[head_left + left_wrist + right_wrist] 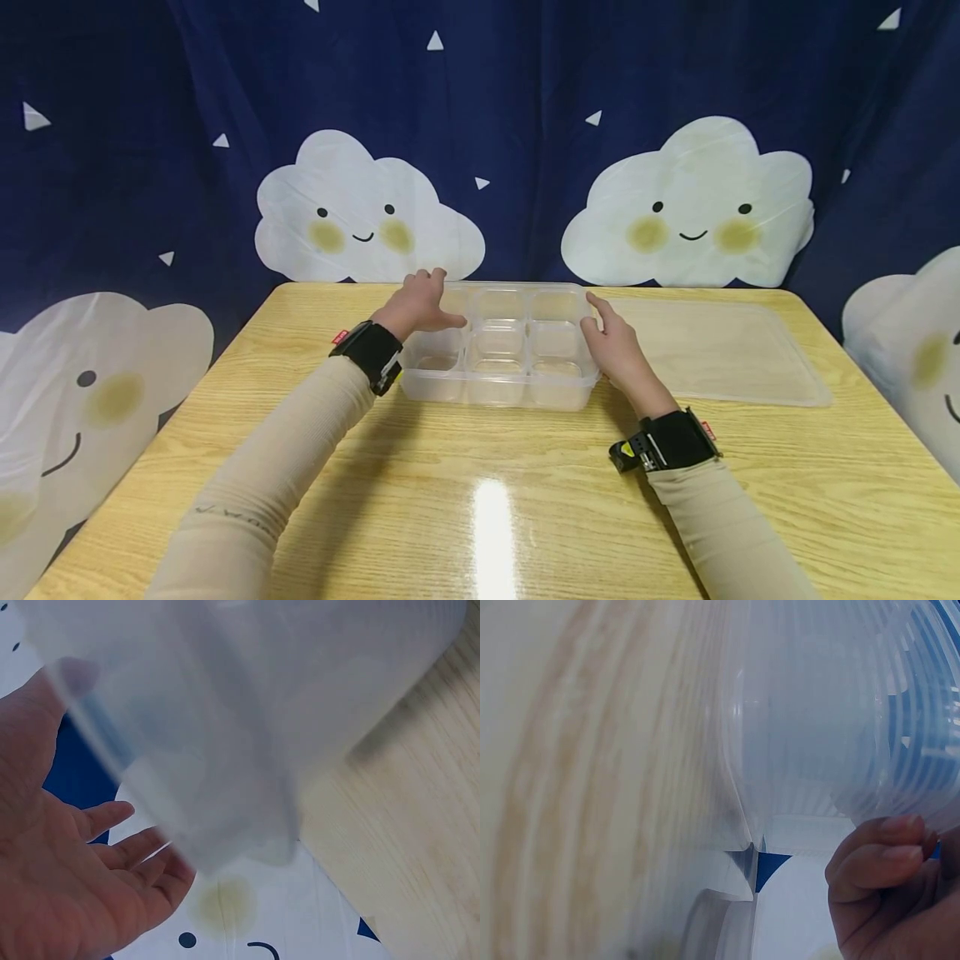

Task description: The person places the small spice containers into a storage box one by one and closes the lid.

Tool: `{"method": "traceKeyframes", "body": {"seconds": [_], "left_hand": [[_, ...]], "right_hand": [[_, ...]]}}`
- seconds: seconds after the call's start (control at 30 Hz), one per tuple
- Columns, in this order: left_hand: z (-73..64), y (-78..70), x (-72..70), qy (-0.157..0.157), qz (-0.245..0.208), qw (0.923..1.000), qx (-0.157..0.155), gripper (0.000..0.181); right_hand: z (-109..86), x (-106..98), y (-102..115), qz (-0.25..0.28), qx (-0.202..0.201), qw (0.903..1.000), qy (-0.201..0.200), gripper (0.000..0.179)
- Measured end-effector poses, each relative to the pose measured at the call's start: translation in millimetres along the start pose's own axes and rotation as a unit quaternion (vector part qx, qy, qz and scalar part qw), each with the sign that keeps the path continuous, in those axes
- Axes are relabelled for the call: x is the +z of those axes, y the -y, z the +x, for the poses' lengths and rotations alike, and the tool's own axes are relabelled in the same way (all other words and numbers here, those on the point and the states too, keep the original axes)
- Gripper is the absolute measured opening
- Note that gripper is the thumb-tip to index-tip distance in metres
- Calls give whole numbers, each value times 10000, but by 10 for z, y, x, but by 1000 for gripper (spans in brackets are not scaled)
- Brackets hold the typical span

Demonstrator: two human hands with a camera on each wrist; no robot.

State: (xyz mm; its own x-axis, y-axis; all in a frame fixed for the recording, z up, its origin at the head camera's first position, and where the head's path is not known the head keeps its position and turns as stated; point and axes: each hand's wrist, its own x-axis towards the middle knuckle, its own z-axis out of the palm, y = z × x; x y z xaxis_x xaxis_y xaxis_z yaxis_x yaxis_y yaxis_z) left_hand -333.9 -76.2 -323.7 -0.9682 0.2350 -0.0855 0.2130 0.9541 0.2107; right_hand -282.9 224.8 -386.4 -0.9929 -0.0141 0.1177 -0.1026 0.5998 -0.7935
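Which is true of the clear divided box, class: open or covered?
Open. No lid covers the box: its compartments show from above, and a flat, lid-like panel lies beside it on the table.

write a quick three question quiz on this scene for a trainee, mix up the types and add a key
1. Where does the flat translucent panel lie?
a) inside the divided container
b) on the table, to the right of the container
c) on the table, to the left of the container

2. True or false: both hands are at the container's right end.

3. How many compartments sit side by side along the container's front?

Key:
1. b
2. False; the left hand is at its left end, the right hand at its right end.
3. Three
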Motion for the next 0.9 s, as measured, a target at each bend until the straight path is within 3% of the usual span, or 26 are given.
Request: {"method": "traceKeyframes", "body": {"seconds": [0.1,0.2,0.37,0.5,0.7,0.9], "left_hand": [[-3,14,-2,-2,-59,9999,86,92],[-7,30,-4,-110,-141,9991,376,80],[-1,60,18,-387,-310,9877,1481,45],[3,76,57,-324,-248,9751,2181,32],[-33,71,82,-370,-37,9677,2494,26],[-66,74,103,-444,-119,9628,2661,24]], "right_hand": [[4,1,-5,26,15,10000,26,60],[8,2,-8,51,32,10000,45,60],[9,-1,-11,55,19,10000,71,60],[9,1,-11,57,20,10000,65,59],[12,3,-13,33,6,10000,31,59],[7,7,-10,41,-4,10000,11,59]]}}
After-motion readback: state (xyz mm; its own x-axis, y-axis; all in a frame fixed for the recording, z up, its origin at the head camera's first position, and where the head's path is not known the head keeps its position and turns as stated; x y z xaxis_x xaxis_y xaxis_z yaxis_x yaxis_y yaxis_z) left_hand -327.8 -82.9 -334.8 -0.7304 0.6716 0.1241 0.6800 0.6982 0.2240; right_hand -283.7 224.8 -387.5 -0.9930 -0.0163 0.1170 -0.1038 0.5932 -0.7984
